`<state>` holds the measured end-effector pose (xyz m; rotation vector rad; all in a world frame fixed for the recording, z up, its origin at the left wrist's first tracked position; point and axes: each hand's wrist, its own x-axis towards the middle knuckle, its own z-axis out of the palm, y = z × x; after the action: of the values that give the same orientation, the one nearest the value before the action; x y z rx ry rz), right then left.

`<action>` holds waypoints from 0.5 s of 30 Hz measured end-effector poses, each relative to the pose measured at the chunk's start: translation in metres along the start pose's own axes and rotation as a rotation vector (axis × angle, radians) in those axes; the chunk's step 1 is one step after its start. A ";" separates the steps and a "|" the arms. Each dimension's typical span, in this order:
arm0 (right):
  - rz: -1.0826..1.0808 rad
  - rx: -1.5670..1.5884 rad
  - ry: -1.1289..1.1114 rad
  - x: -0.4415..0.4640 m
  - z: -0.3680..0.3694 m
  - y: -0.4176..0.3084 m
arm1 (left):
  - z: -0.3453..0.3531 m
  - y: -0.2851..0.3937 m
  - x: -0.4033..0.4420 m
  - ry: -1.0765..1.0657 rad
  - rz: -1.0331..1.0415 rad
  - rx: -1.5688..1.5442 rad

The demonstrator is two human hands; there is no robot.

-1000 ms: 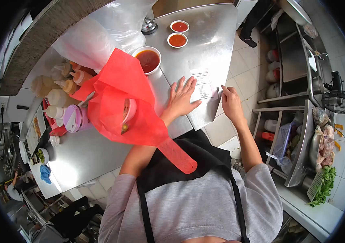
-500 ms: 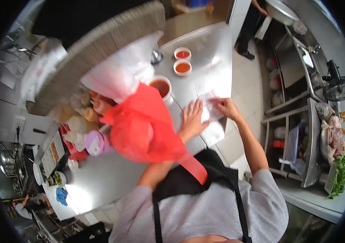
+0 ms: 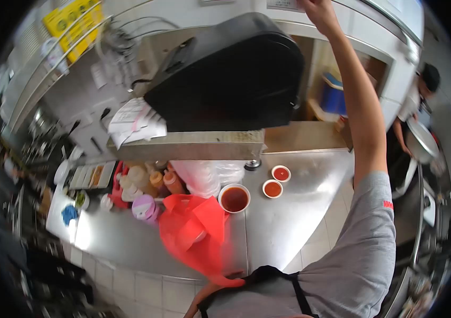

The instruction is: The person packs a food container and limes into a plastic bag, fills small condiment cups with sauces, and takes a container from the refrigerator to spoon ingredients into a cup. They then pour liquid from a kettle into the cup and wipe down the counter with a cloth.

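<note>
My right hand (image 3: 320,15) is raised at the top edge of the head view, beside a printed label (image 3: 283,4) on the white surface. The edge cuts off its fingers, so I cannot make out whether it holds anything. Low in front of my apron, my left hand (image 3: 234,274) is mostly hidden by a red bag (image 3: 185,236). The bag's strap runs across it, and its grip cannot be seen. Behind the bag sits a white bowl of dark red broth (image 3: 235,200). Two small cups of red sauce (image 3: 273,189) stand to its right.
A black machine (image 3: 236,74) rests on a metal shelf (image 3: 193,146) above the steel counter (image 3: 289,222). Squeeze bottles (image 3: 172,181), a purple-lidded container (image 3: 145,208) and a blue cloth (image 3: 69,214) lie leftward. A person (image 3: 421,100) at far right holds a large metal bowl (image 3: 421,140).
My right hand has left the clear sheet on the counter and risen to the label. My left hand has drawn back under the red bag. The view has turned up.
</note>
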<state>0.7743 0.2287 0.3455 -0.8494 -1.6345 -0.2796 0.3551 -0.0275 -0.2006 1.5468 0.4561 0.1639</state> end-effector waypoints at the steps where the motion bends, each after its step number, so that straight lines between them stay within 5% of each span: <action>1: 0.075 -0.062 -0.044 0.015 0.015 0.005 | 0.013 0.017 -0.009 0.147 -0.025 -0.024; 4: 0.232 -0.039 -0.090 0.050 0.044 0.039 | 0.061 0.130 -0.039 0.706 -0.137 -0.262; 8: 0.217 0.247 -0.020 0.085 0.058 0.068 | 0.081 0.134 -0.049 0.962 -0.185 -0.394; 10: 0.132 0.169 0.027 0.099 0.063 0.083 | 0.086 0.133 -0.054 1.044 -0.215 -0.458; 12: -0.003 0.010 0.132 0.100 0.067 0.095 | 0.078 0.126 -0.058 0.902 -0.232 -0.397; 15: 0.162 -0.370 0.055 0.059 0.043 0.016 | 0.070 0.115 -0.062 0.803 -0.173 -0.380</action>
<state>0.7516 0.2880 0.3849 -1.2359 -1.4740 -0.4969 0.3463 -0.1121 -0.0793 1.0125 1.1141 0.7061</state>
